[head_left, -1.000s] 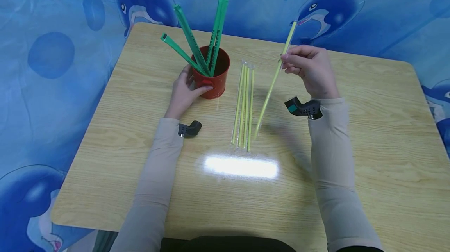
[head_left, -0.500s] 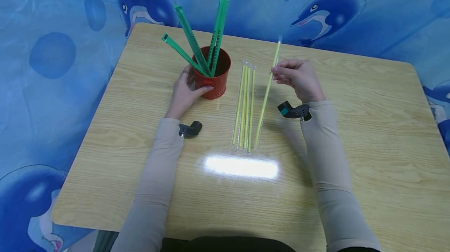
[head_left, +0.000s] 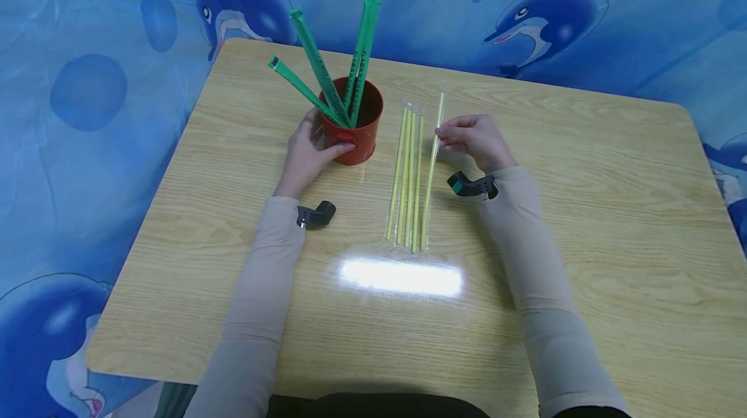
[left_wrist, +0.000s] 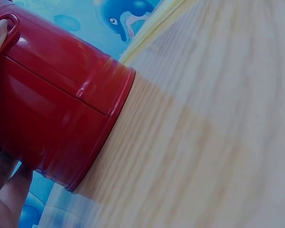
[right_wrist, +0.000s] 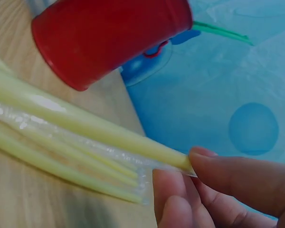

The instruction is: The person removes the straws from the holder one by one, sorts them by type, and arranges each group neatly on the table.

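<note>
Grasping a red bucket (head_left: 365, 139) with the left hand (head_left: 305, 155), thumb at a small red loop handle (left_wrist: 16, 32) on the near side, other fingers (left_wrist: 18, 190) curved round the left of the wall. Upright on the wooden bench (head_left: 630, 223), left of the yellow straws. Inside the bucket, several long, narrow green printed wrappers (head_left: 318, 61), jutting well above the rim and fanned apart, one leaning far to the left.

Pinching a clear-wrapped yellow straw (head_left: 430, 178) between thumb and fingertips of the right hand (head_left: 475, 140), near its upper end. Held just to the right of a row of clear-wrapped yellow straws (head_left: 404, 178) on the bench, slightly slanted, almost parallel to the row, lower end close beside the rightmost one. Impossible to tell about contact between that lower end and the bench.

On both wrists, over pale sleeves (head_left: 259, 288), small black cameras (head_left: 316, 214). On the bench, below the row, a bright reflection (head_left: 401, 277). Beyond and to the left, a blue backdrop (head_left: 87, 178) printed with dolphins and round spots.
</note>
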`<state>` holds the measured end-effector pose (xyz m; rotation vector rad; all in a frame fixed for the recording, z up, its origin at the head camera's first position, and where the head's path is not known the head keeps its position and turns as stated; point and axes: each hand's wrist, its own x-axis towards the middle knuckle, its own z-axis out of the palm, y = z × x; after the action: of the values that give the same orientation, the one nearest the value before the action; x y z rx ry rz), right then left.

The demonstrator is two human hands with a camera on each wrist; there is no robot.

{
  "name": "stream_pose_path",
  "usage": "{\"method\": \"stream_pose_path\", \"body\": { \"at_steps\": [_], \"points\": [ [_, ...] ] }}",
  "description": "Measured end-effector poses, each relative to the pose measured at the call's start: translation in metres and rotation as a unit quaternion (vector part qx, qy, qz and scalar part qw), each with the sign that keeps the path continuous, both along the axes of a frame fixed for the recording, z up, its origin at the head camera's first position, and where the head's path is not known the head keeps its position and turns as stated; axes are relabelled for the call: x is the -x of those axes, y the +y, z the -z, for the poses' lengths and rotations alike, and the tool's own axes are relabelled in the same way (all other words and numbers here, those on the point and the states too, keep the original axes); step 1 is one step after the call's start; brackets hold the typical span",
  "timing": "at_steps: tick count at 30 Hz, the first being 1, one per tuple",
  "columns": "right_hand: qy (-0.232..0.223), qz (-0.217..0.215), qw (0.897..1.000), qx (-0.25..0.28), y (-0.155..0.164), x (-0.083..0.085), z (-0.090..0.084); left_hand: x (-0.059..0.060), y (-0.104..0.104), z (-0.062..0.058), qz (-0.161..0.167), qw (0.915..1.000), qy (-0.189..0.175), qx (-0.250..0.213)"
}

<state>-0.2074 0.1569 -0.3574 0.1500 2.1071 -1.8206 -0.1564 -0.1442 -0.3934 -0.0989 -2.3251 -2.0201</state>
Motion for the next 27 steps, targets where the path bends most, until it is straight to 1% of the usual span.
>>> {"method": "stream_pose_path", "body": {
  "at_steps": [5, 9, 12, 19, 27],
  "points": [
    [-0.001, -0.015, 1.0, 0.0, -0.005, 0.0, 0.013, 0.0, -0.001, 0.001, 0.0, 1.0, -0.002, -0.002],
    [-0.002, -0.024, 0.999, -0.023, -0.006, 0.0, 0.019, 0.0, -0.001, 0.001, 0.002, 1.0, -0.005, -0.002],
    [-0.001, -0.02, 0.999, -0.044, -0.006, 0.0, 0.022, 0.001, -0.001, 0.001, 0.002, 1.0, -0.006, 0.0],
    [0.003, 0.002, 0.998, -0.061, -0.011, 0.001, 0.026, 0.001, 0.0, 0.001, 0.002, 1.0, -0.003, -0.006],
    [0.009, -0.001, 0.997, -0.071, -0.016, 0.005, 0.029, 0.0, 0.0, 0.0, 0.003, 1.0, 0.0, -0.006]
  ]
}}
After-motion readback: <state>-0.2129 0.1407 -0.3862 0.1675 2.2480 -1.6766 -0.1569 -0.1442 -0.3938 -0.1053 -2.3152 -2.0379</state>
